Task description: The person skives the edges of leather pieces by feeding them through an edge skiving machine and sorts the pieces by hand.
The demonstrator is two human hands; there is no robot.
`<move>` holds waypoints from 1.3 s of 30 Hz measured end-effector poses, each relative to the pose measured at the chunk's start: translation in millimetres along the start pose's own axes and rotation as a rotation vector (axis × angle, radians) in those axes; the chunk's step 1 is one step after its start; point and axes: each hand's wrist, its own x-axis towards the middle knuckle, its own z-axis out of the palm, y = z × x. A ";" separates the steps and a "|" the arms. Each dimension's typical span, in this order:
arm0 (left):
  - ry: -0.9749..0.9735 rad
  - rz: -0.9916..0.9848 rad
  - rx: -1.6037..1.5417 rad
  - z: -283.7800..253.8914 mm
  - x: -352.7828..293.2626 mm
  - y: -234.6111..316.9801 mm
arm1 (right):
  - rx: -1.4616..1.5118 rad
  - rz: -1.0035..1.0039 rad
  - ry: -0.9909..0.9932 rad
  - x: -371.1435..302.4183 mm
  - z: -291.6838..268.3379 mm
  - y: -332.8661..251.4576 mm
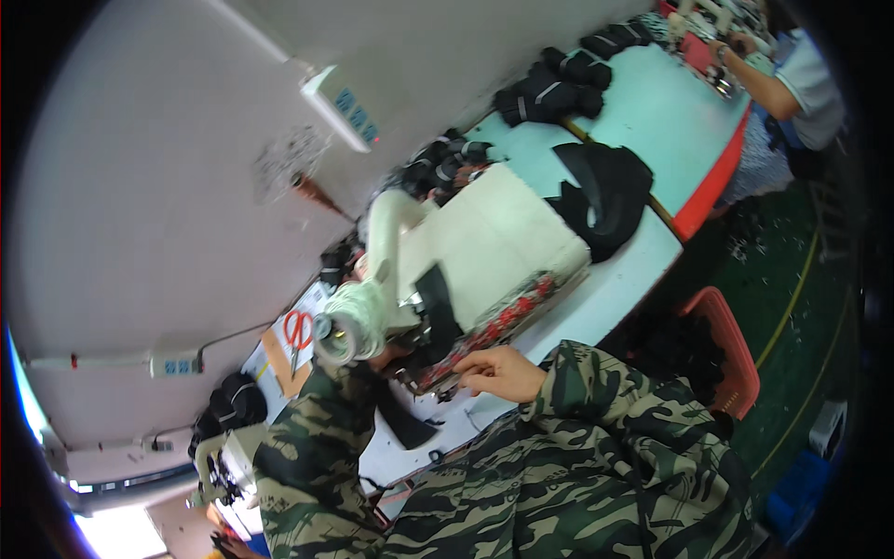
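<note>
A cream-coloured sewing machine (494, 233) stands in front of me, with a cone of pale thread (358, 312) at its left end. A dark fabric piece (438, 321) lies against the machine near its needle end. Another dark strip (405, 419) hangs below it, beside my left sleeve. My left hand (389, 358) is at the needle end by the fabric, mostly hidden by the machine head and thread. At the near edge of the machine, my right hand (503, 373) has its fingers curled in a pinch by small metal parts; what they hold is unclear.
Orange-handled scissors (298, 331) lie on cardboard at the left. Dark cut fabric (610, 196) rests on the table beyond the machine, near dark bundles (549, 88). A pink basket (731, 349) of dark pieces stands at the right. A co-worker (796, 88) works at the far right.
</note>
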 end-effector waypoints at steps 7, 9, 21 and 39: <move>0.195 0.115 -0.257 41.0 -23.0 -38.2 | -0.371 -0.164 0.145 -11.9 -1.7 -19.1; 0.127 0.026 -0.365 62.3 -33.8 -35.6 | -0.748 -0.440 0.285 -11.9 -1.3 -20.9; 0.245 0.137 -0.829 38.7 -68.4 121.3 | 0.280 -0.336 0.214 -32.7 -53.8 -82.3; -0.373 0.041 -1.191 47.8 -40.7 135.7 | 0.204 -0.262 0.110 -42.4 -56.7 -72.3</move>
